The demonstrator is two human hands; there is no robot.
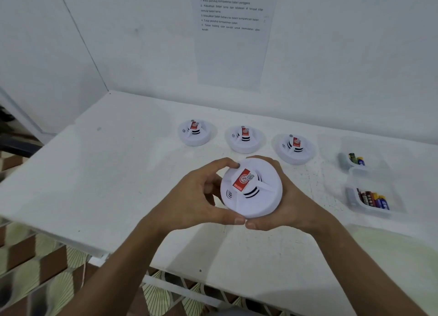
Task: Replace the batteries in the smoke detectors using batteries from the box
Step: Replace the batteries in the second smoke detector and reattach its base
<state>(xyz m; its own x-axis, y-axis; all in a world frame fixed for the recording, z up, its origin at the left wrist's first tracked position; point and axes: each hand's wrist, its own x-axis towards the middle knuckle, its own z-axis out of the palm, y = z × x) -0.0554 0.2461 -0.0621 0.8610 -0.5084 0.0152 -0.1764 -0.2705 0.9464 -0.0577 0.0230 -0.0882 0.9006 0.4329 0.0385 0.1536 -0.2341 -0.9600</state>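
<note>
A round white smoke detector with a red label on top is held above the white table, tilted toward me. My left hand grips its left rim, fingers curled over the top edge and thumb under the front. My right hand cups its right side and underside, thumb at the front rim. Three more white detectors stand in a row behind: left, middle, right. At the right, a clear box holds several batteries, and a smaller clear box behind it holds a few.
A printed instruction sheet hangs on the white wall behind the table. The table's front edge runs diagonally at the lower left, with patterned floor below it. A wall corner closes the left back.
</note>
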